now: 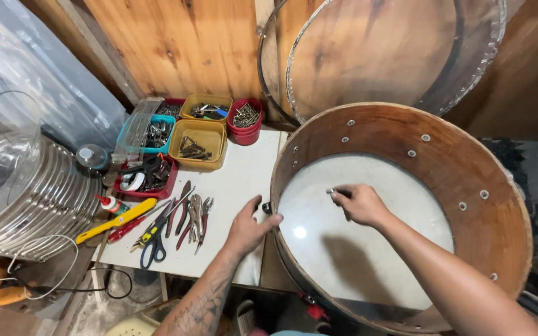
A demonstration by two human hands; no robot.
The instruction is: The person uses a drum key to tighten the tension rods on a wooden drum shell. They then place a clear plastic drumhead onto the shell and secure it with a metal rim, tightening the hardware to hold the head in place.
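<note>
A large round wooden drum shell (468,162) rests on the white table, its pale drum skin forming the bottom. My right hand (361,204) reaches inside the shell and pinches a small dark metal tool (336,192) near the inner left wall. My left hand (250,225) is outside the shell, thumb and fingers gripping a small dark fitting (267,208) on the outer left wall. Small metal bolt heads dot the shell's inner wall.
Pliers, scissors and a yellow-handled tool (114,221) lie on the white table (244,174) left of my left hand. Yellow, red and teal tubs (202,143) of screws and bits stand behind them. Clear drum heads and metal hoops (400,50) lean on the wooden wall. Stacked chrome hoops (38,205) sit at left.
</note>
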